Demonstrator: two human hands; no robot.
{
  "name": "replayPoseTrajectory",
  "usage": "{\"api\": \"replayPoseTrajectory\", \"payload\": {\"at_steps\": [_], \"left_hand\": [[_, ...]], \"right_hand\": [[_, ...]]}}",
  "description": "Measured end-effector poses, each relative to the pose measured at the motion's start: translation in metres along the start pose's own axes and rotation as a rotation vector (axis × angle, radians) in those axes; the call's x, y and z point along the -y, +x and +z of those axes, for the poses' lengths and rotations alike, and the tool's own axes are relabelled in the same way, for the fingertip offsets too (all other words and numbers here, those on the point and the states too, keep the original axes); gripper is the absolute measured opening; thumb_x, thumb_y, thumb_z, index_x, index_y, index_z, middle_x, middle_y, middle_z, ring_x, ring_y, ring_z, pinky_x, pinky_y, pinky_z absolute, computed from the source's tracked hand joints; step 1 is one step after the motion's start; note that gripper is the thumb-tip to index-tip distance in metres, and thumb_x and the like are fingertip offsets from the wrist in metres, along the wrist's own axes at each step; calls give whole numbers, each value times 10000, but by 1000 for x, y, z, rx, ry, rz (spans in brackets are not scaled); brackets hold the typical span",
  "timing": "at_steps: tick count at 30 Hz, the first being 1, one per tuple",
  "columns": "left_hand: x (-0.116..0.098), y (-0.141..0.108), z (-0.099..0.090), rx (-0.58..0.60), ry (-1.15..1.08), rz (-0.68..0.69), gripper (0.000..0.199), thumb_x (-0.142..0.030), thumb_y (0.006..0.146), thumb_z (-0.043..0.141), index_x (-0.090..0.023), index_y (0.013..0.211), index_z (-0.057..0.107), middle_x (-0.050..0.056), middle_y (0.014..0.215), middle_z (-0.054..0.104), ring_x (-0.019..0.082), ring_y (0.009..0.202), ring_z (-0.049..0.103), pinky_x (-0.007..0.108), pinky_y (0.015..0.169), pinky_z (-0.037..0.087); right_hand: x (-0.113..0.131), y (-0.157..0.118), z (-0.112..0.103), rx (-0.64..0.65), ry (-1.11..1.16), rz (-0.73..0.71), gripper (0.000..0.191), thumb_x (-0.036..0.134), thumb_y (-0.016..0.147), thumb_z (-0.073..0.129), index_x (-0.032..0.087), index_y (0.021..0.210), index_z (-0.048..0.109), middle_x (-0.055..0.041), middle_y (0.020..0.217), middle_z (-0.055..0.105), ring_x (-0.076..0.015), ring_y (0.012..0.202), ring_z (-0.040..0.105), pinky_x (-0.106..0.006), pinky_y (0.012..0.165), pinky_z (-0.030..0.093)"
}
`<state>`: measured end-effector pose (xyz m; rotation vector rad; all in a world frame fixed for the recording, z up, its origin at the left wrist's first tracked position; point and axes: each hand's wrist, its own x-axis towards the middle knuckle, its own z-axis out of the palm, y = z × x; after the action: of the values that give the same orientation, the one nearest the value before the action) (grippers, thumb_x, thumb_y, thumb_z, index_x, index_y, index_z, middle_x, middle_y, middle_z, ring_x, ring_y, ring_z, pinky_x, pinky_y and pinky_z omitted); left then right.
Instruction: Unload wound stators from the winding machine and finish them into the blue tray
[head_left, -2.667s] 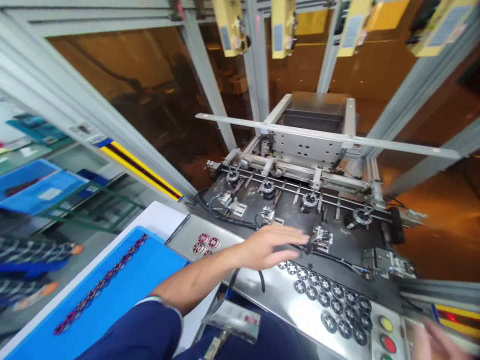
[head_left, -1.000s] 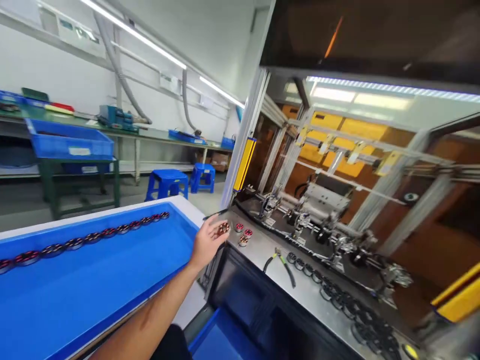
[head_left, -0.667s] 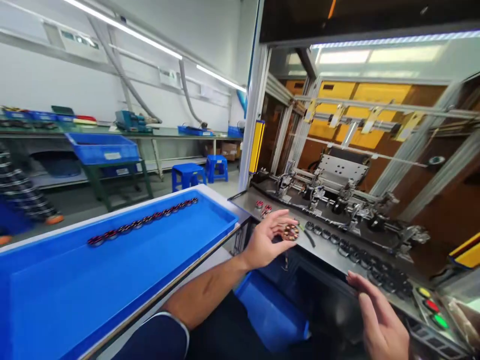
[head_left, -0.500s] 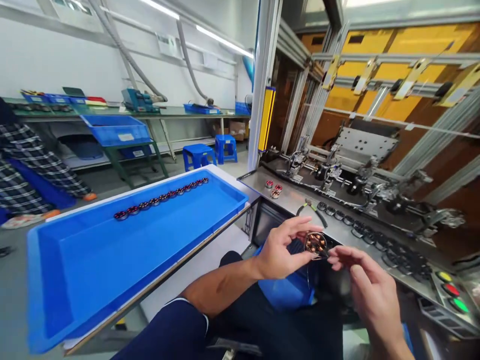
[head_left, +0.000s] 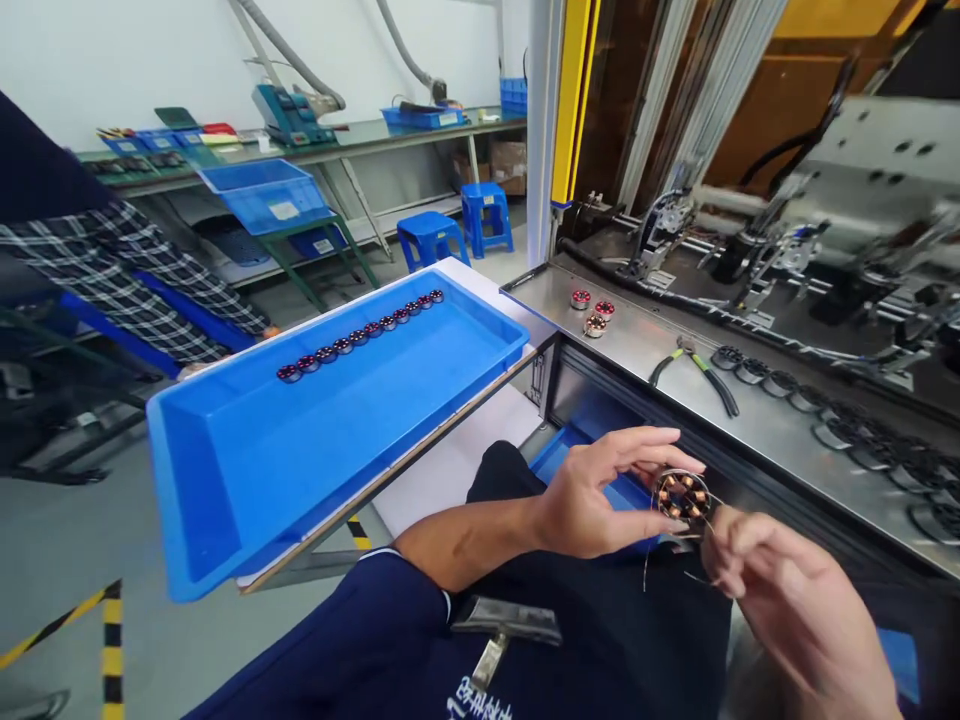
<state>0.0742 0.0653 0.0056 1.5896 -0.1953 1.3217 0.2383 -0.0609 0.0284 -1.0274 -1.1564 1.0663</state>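
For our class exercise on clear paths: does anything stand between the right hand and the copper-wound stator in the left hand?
Nothing visible does: the right hand is close beside the copper-wound stator, held in the left hand, with only its own thin wires there. The pliers lie aside.

The wound ring [head_left: 682,496] looks metallic (coils [head_left: 695,510] coppery, shiny).

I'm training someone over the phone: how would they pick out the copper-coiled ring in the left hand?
Go right from the big blue tray to the left hand, in front of the metal bench. It holds a round part with a circle of copper coils. Unlike the parts lined up in the tray, it is held in the air, with loose wires trailing from it.
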Motion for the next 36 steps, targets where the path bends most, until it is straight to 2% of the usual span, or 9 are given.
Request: {"api": "replayPoseTrajectory", "payload": {"at_steps": [2,5,8,11,15,21,28,32,36], "left_hand": [[3,1,2,36,40,27,777,-93,801,783,-230,1477,426,126,1263,727,196,1042,747,292,929,613],[6,3,5,55,50,41,761,-74,816,759,-242,1480,428,114,1260,727,188,1050,744,290,948,609],[6,3,3,31,20,-8,769,-99,799,791,-238,1466,434,111,1231,735,183,1040,742,283,931,613],[7,0,0,-1,20,-82,754,-151,795,808,-214,1447,436,117,1216,736,184,1022,741,290,917,615],[12,-1,1,9,58,-121,712,-170,806,788,-205,1429,446,117,1222,733,189,1045,735,295,932,605],[16,2,7,10,32,-161,712,-144,789,795,-202,1421,471,109,1218,736,181,1046,735,289,949,595],[16,1,-1,26,-202,-338,780,-166,779,829,-200,1453,439,154,1278,711,204,1091,728,320,966,578],[10,0,0,146,-295,-429,691,-187,891,716,-227,1494,380,184,1389,639,204,1163,694,360,1019,543],[11,-2,7,193,-303,-432,752,-172,849,751,-265,1498,385,143,1370,628,190,1152,672,355,1023,527]], "right_hand": [[-2,3,9,-87,-2,5,387,594,843,717,208,813,720,-35,649,557,-134,569,498,-265,524,409],[0,4,20,-166,121,67,330,474,848,751,197,687,675,-12,569,491,-110,527,449,-240,497,381],[-4,-5,10,0,252,93,352,442,869,720,212,623,616,8,537,421,-112,492,411,-248,464,363],[-19,-13,-3,155,179,92,315,468,856,736,218,675,677,-13,556,501,-127,509,480,-263,491,406],[-37,-6,17,-74,207,145,301,471,761,840,199,873,775,-85,757,693,-153,592,607,-259,523,507],[-36,1,48,-142,345,161,174,353,748,864,210,781,770,-26,545,618,-93,425,515,-174,401,428],[-34,-15,17,-7,128,133,146,340,772,854,226,838,790,-39,581,659,-133,486,602,-206,459,502],[-11,-6,-2,-104,11,66,349,565,833,752,222,890,784,-73,712,701,-152,576,629,-250,548,553],[6,1,6,-219,-15,167,329,470,838,768,189,683,696,-33,555,593,-111,516,548,-203,511,482]]}}
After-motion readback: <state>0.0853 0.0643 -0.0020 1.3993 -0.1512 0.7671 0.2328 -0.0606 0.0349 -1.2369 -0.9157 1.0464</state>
